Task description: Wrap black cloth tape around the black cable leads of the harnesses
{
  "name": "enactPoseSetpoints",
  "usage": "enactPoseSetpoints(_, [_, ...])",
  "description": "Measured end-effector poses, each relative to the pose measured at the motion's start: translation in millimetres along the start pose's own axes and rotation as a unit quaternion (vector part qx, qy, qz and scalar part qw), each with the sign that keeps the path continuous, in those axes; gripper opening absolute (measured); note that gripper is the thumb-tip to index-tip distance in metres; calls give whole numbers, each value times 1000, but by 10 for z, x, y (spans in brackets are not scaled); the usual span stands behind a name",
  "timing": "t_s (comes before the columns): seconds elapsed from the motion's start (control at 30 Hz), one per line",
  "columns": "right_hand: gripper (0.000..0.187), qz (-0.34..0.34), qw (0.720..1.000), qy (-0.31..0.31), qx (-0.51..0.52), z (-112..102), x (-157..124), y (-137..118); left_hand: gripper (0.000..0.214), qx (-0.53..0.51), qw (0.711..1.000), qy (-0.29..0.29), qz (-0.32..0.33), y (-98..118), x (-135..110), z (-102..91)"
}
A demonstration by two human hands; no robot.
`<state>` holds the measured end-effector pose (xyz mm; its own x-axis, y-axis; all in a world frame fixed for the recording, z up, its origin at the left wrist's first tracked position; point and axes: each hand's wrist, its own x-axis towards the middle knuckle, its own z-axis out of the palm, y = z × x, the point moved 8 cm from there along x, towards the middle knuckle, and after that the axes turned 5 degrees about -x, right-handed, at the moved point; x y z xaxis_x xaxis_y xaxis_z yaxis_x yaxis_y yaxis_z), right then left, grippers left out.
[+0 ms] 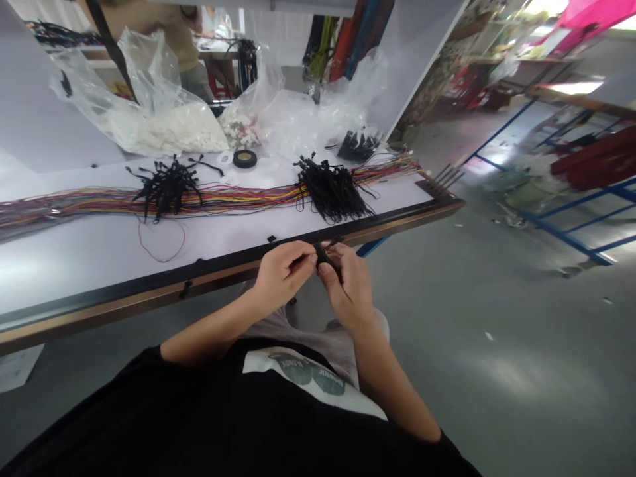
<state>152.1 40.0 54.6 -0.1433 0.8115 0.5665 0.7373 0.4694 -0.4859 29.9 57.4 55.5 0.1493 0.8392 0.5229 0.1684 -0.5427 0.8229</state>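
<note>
My left hand and my right hand meet just below the front edge of the white table. Both pinch a small black cable tie between the fingertips. On the table right above them lies a heap of black cable ties on a long bundle of coloured wires. A second heap of black ties lies on the wires further left. A loose red wire curls on the table near it.
A roll of black tape and clear plastic bags of white parts sit at the back of the table. Another person stands behind the bags. To the right are bare grey floor and blue metal racks.
</note>
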Motion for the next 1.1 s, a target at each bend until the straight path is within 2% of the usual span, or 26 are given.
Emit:
enactPoseSetpoints(0.13, [28,-91,990,17,-106,-69,17,-138,13,-95,990,-20,-102,-78,3,41])
enactPoseSetpoints(0.23, [27,-128,982,81,-115,-131,-6,-196,14,-208,955,-39,-210,-209,-32,138])
enactPoseSetpoints(0.3, [28,-149,976,138,-80,-164,-36,-206,14,-308,905,-51,-289,-327,-81,233])
enactPoseSetpoints(0.37, [28,-164,972,168,-20,-163,-54,-184,15,-402,837,-92,-359,-421,-149,367])
enactPoseSetpoints(0.47, [25,-154,971,143,115,-125,-20,-100,22,-488,742,-186,-420,-460,-257,550])
enactPoseSetpoints(0.53, [22,-137,965,91,206,-89,15,-66,23,-514,719,-198,-424,-465,-273,587])
enactPoseSetpoints(0.6, [20,-118,957,16,265,-17,37,-71,21,-525,728,-157,-412,-478,-243,573])
enactPoseSetpoints(0.67, [18,-72,948,-20,309,32,46,-39,22,-528,749,-97,-389,-477,-202,530])
enactPoseSetpoints(0.73, [10,1,929,22,370,9,51,75,26,-522,780,-52,-341,-439,-144,451])
enactPoseSetpoints(0.8, [7,70,904,63,418,-10,43,191,30,-505,815,-66,-277,-351,-83,376])
enactPoseSetpoints(0.83, [7,90,903,61,416,-12,45,213,30,-493,829,-91,-249,-301,-60,348])
enactPoseSetpoints(0.87, [6,97,914,53,391,-32,51,210,28,-473,843,-121,-225,-256,-43,323])
enactPoseSetpoints(0.93, [3,74,954,53,287,-139,72,146,23,-409,878,-158,-190,-216,-16,256])
enactPoseSetpoints(1.0, [2,29,982,73,173,-257,78,33,18,-317,923,-147,-158,-216,25,169])
enactPoseSetpoints(1.1, [5,23,991,70,110,-216,62,-52,11,-162,975,-87,-122,-241,63,81])
